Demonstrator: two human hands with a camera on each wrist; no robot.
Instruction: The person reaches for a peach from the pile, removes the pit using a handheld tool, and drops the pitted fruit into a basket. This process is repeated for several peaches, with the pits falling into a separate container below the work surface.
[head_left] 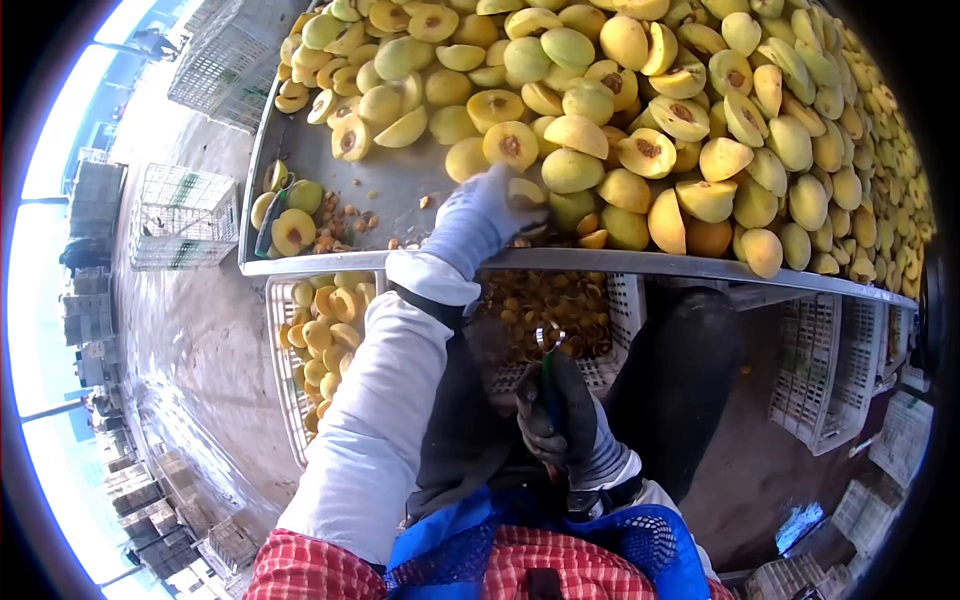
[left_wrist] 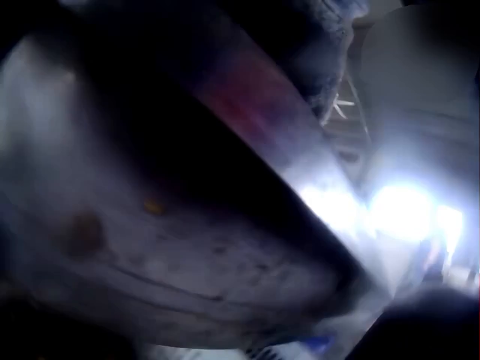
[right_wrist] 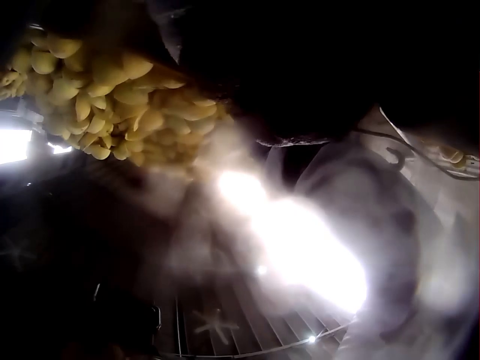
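Observation:
My left hand, in a pale glove, reaches over the front edge of the metal table. Its thumb and blurred fingers close around a yellow peach half at the near side of the pile. Low in front of my body, my right hand, in a dark-palmed glove, grips a pitting tool by its green handle. The tool's bright metal loop points up and away from me. Both wrist views are dark and blurred, and neither shows the fingers clearly.
Halved peaches heap across the metal table; loose pits lie at its left. Below its edge stand a crate of peach halves and a crate of brown pits. Peaches also show in the right wrist view.

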